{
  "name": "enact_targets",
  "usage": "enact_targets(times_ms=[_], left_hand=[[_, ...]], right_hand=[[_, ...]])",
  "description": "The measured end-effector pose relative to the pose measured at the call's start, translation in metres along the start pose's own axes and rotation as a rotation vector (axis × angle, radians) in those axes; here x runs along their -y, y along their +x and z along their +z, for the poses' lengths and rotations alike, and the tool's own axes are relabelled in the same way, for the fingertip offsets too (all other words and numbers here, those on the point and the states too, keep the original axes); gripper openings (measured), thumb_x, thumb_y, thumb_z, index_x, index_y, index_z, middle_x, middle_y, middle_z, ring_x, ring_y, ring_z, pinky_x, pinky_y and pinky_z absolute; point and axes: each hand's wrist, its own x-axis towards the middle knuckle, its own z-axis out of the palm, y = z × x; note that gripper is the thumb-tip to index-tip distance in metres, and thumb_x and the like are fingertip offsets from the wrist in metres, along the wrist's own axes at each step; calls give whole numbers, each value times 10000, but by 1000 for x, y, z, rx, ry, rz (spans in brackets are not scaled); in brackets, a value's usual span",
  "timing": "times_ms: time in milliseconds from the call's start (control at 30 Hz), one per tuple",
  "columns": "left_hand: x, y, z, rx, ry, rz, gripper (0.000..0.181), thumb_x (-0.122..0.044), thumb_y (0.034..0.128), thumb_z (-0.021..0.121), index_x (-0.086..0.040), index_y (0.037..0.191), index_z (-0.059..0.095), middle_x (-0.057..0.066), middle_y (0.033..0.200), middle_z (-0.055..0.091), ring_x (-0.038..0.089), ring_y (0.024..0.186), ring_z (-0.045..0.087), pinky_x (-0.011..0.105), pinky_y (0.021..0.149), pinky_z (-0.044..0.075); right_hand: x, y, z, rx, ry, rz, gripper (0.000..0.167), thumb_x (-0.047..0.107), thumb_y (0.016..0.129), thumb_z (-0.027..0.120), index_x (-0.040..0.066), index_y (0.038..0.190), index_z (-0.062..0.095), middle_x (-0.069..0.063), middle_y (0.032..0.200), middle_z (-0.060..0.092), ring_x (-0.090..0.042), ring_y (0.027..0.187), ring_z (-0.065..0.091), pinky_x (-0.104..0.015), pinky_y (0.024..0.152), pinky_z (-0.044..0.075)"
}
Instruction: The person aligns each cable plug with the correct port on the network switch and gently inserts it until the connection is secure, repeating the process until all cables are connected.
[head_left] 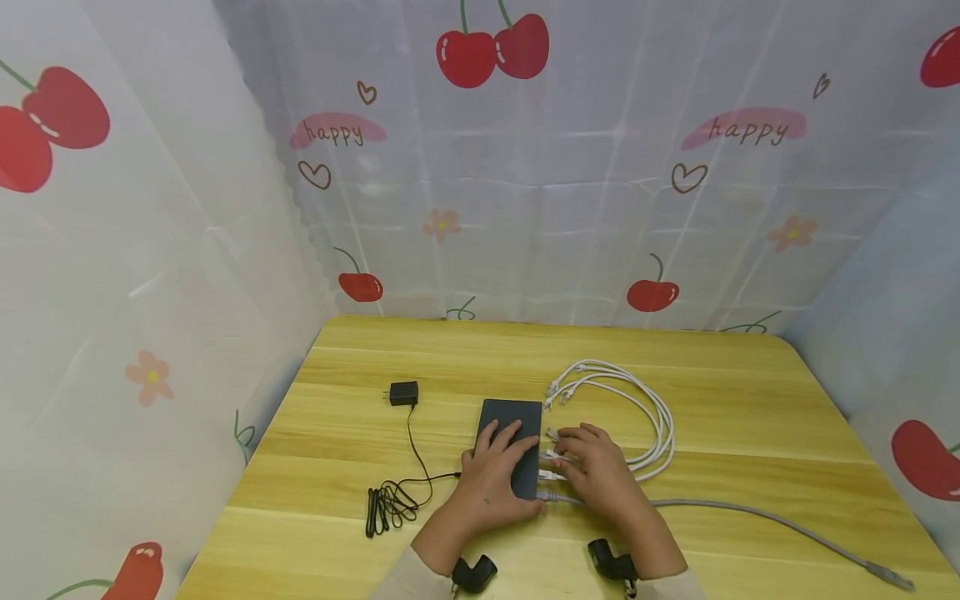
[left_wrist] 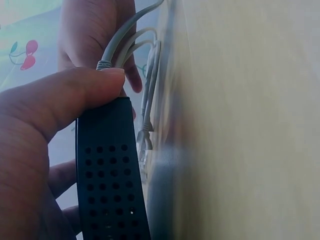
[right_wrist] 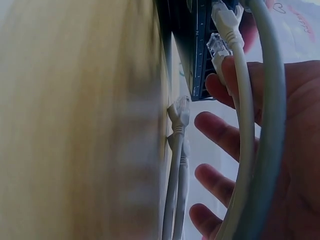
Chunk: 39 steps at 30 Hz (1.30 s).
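Observation:
A dark network switch (head_left: pixel 510 410) lies on the table, its ports facing right. My left hand (head_left: pixel 491 483) grips it, fingers spread over the top and thumb (left_wrist: pixel 100 87) on the perforated near side. My right hand (head_left: pixel 600 475) is just right of the ports. Its thumb and index finger pinch the clear-tipped plug (right_wrist: pixel 218 52) of a white network cable, held in front of a port. One white plug (right_wrist: pixel 227 22) and the thick grey network cable (right_wrist: pixel 272 75) run into the switch beside it. Two loose white plugs (right_wrist: pixel 180 115) lie below the fingers.
White cables (head_left: pixel 660 417) loop behind the right hand. The grey cable's free end (head_left: pixel 888 575) lies at the front right. At left, a black power adapter (head_left: pixel 403 393) and its bundled cord (head_left: pixel 390 508) lead to the switch. A cherry-print curtain (head_left: pixel 525 208) surrounds the wooden table (head_left: pixel 750 400).

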Motion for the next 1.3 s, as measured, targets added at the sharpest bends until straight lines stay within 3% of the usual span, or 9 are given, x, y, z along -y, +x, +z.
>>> enact_targets(times_ms=[300, 467, 633, 1033, 1300], left_hand=[[0, -1, -1, 8, -18, -10, 928, -583, 712, 823, -373, 1516, 410, -12, 1644, 250, 355, 1513, 138, 723, 988, 295], [-1, -2, -3, -5, -69, -52, 1019, -581, 677, 845, -342, 1545, 368, 48, 1676, 120, 504, 1490, 26, 775, 988, 274], [-1, -2, -4, -20, -87, -61, 1058, -586, 674, 843, -311, 1563, 340, 102, 1680, 41, 586, 1450, 21, 773, 977, 300], [1, -2, -4, -34, -76, -33, 1053, -575, 665, 853, -299, 1554, 362, 105, 1673, 107, 587, 1449, 64, 770, 973, 309], [2, -1, -2, -21, -53, -34, 1064, -595, 643, 854, -328, 1548, 364, 73, 1670, 145, 565, 1458, 85, 765, 977, 309]], right_hand=[[0, 0, 1, -35, 10, -9, 105, 184, 851, 796, 178, 939, 740, -105, 1227, 686, -461, 1243, 533, -626, 993, 417], [0, 0, 0, -32, 36, -6, 103, 192, 858, 790, 182, 947, 738, -83, 1232, 687, -420, 1248, 540, -602, 1003, 423], [1, 0, -1, -45, 59, 24, 101, 182, 866, 784, 164, 959, 746, -76, 1223, 686, -385, 1227, 557, -590, 992, 433], [0, -1, -2, 6, 146, 72, 77, 177, 881, 767, 179, 954, 745, -84, 1242, 679, -366, 1219, 558, -597, 993, 425], [3, 1, 2, 30, 106, 87, 105, 179, 842, 802, 189, 936, 755, -65, 1226, 686, -349, 1215, 566, -568, 1009, 428]])
